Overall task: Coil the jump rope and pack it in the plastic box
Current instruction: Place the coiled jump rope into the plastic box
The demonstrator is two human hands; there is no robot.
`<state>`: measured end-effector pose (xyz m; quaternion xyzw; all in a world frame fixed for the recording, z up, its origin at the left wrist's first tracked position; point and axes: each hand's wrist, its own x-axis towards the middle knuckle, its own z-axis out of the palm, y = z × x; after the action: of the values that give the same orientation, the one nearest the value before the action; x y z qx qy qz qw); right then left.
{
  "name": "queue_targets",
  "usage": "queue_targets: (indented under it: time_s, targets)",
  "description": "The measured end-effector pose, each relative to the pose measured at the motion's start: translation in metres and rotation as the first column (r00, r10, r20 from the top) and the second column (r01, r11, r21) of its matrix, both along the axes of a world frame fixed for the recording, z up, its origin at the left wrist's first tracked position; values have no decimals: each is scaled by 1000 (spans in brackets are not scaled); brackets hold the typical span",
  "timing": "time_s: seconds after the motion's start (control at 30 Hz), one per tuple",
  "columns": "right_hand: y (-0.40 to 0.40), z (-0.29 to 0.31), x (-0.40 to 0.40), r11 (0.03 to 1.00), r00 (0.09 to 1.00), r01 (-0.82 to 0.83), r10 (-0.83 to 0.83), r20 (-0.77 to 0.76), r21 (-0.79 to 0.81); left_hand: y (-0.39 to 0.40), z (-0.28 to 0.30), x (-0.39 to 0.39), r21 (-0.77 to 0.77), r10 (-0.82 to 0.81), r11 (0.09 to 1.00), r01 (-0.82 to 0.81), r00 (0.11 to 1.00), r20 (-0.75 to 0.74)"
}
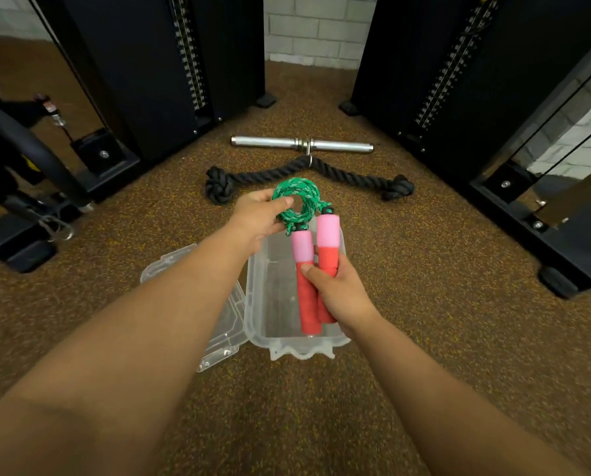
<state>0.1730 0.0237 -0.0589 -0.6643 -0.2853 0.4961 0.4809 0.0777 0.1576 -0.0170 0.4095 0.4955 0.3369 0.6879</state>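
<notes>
The jump rope has a green braided cord [296, 195] wound into a small coil and two pink-and-red foam handles [326, 249]. My left hand [258, 219] pinches the coil at its left side. My right hand [338, 297] grips both handles side by side near their red lower ends. The rope is held just above the clear plastic box [270, 304], which lies open on the floor under my hands. The box's hinged lid [225, 321] lies flat to its left.
A black triceps rope [349, 175] and a chrome straight bar [270, 141] lie on the speckled brown floor beyond the box. Black cable-machine towers [156, 80] stand on the left and on the right [441, 80]. Machine bases jut in at both sides.
</notes>
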Motion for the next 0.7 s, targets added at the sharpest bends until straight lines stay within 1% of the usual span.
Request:
queue_targets:
  time_s: [0.07,0.13,0.2,0.33,0.43,0.57,0.7]
  targets:
    - [14,-14,4,1000,996,28,-28,83,4,15,-14,4,-13,-12,1000,12,1000,-14]
    - [21,-30,2,998,992,69,-68,111,-10,24,-30,8,-34,-35,999,34,998,-47]
    - [25,-49,-2,995,992,84,-78,96,-60,29,-49,12,-56,-74,996,68,991,-108]
    - [30,-81,-5,975,997,76,-73,22,-209,29,-83,21,-90,-122,991,103,964,-235]
    - [33,-95,-2,956,998,43,-53,-26,-291,28,-104,26,-91,-163,986,140,922,-351]
    - [37,-110,4,940,997,51,-65,-30,-338,32,-127,32,-123,-154,986,112,892,-425]
    - [43,-120,7,934,999,40,-46,-7,-354,35,-143,41,-149,-131,986,71,885,-446]
